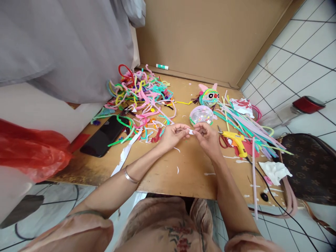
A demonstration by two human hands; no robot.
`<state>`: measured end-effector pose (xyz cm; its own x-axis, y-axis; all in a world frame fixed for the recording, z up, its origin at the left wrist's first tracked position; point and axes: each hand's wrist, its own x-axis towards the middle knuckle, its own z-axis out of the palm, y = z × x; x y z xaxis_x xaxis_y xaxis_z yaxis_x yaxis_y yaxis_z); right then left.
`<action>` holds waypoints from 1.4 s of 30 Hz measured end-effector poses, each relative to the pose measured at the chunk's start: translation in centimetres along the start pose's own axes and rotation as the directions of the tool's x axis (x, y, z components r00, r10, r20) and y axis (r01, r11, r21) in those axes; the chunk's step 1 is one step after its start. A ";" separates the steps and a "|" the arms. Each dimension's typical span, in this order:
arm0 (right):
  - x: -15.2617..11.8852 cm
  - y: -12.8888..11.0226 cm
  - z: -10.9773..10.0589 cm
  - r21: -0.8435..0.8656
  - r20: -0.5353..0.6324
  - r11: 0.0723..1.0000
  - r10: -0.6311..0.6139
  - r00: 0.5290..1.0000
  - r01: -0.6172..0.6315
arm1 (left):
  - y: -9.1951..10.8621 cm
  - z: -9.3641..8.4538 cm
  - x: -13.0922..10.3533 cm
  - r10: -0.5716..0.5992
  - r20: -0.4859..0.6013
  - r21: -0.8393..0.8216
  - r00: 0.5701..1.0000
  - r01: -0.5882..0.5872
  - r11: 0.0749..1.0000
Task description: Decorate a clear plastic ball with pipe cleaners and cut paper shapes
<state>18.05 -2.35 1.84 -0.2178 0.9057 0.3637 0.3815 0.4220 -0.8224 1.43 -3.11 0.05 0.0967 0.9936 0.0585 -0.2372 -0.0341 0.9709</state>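
Evidently, white paper piece (pixel 191 132) between both hands' fingers (pixel 185 132).

hands (pixel 176 134) pinching white scrap (pixel 190 132), yellow glue gun (pixel 236 140), pipe cleaners (pixel 147 94)

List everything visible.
small piece: 1, white, held centre
bowl: 1, clear, centre
face craft: 1, multicolour, back
glue gun: 1, yellow, right
tangled pipe cleaners: many, mixed, left
straight pipe cleaners: many, pastel, right
phone: 1, black, left
glue stick: 1, green-white, back
tissue: 1, white, right
handbag: 1, brown, right
container: 1, red-topped, right
plastic bag: 1, red, left
cloth: 1, grey, left
board: 1, brown, back
table: 1, brown, centre
left hand, right hand: 2, bare, centre
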 end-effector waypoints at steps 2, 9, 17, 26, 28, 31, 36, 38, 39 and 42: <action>0.1 0.1 -0.2 0.053 -0.003 0.997 0.054 0.999 -0.054 | 0.1 -0.1 0.1 0.018 -0.030 -0.014 0.999 -0.018 1.000; 0.4 0.1 -0.6 0.311 0.105 0.911 0.249 0.963 -0.270 | 0.5 -0.4 0.3 0.015 -0.070 -0.073 0.997 -0.020 0.997; 0.4 -0.4 -0.1 0.311 0.046 0.915 0.254 0.966 -0.256 | 0.8 -0.2 0.0 0.006 -0.049 -0.081 0.999 -0.010 0.997; 0.4 0.0 0.0 0.362 0.038 0.889 0.287 0.957 -0.281 | 0.6 -0.1 -0.2 0.016 -0.037 -0.073 0.999 -0.019 0.997; 0.4 0.0 0.1 0.374 0.027 0.879 0.307 0.951 -0.295 | 0.5 -0.1 -0.2 0.017 -0.033 -0.062 0.999 -0.019 0.998; 0.3 -0.1 0.3 0.380 0.012 0.874 0.323 0.946 -0.303 | 0.5 -0.1 -0.3 0.024 -0.023 -0.052 0.999 -0.025 0.998; 0.3 -0.5 0.5 0.392 -0.004 0.866 0.339 0.941 -0.310 | 0.5 0.0 -0.3 0.042 -0.043 -0.045 0.998 -0.044 0.998; 0.3 -0.6 0.5 0.406 0.000 0.858 0.345 0.939 -0.315 | 0.5 0.0 -0.2 0.046 -0.063 -0.040 0.997 -0.048 0.998; 0.3 -0.6 0.5 0.409 0.002 0.856 0.346 0.938 -0.316 | 0.6 0.0 -0.2 0.048 -0.073 -0.037 0.996 -0.051 0.998; 0.3 -0.6 0.5 0.402 0.005 0.860 0.343 0.939 -0.316 | 0.6 0.0 -0.2 0.060 -0.094 -0.038 0.994 -0.064 0.997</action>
<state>17.35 -2.31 2.21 -0.0782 0.9953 0.0577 0.0359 0.0606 -0.9975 1.27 -3.29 0.66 -0.0094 0.9955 0.0942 -0.2792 -0.0931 0.9557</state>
